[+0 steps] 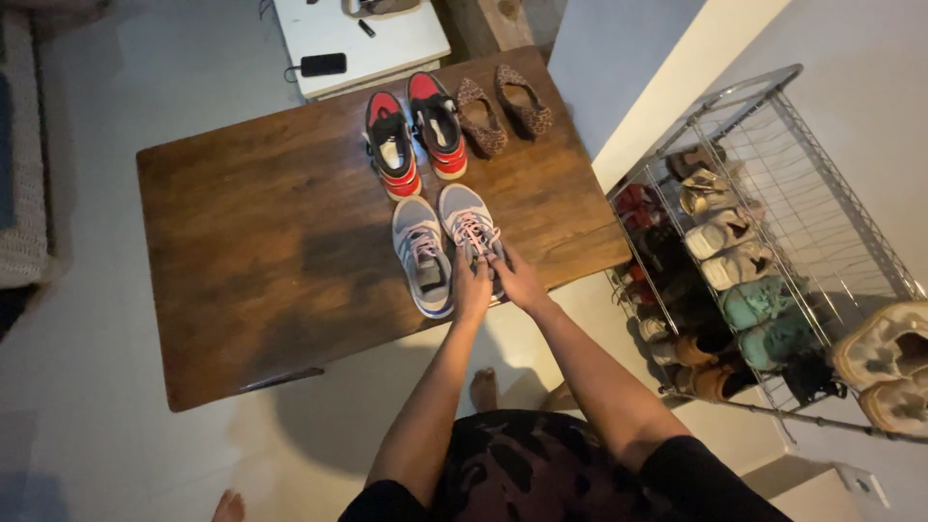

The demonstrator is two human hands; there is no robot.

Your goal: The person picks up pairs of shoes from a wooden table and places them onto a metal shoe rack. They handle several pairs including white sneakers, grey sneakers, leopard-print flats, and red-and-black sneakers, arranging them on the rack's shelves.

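Table: dark brown wooden table (251, 251), seen from above.
Left shoe: grey-and-white lace-up sneaker with pink laces (421, 255) near the table's front edge, untouched.
Left hand: left hand (472, 287) rests on the heel end of the matching grey sneaker (471, 228); fingers curled close together, apparently pinching its collar.
Right hand: right hand (519, 280) lies on the same shoe's right side, fingers pressed together.
Rear edge: red-and-black sneakers (416, 135), then leopard-print flat shoes (503, 111).
Far right: wire shoe rack (773, 193) on the floor.
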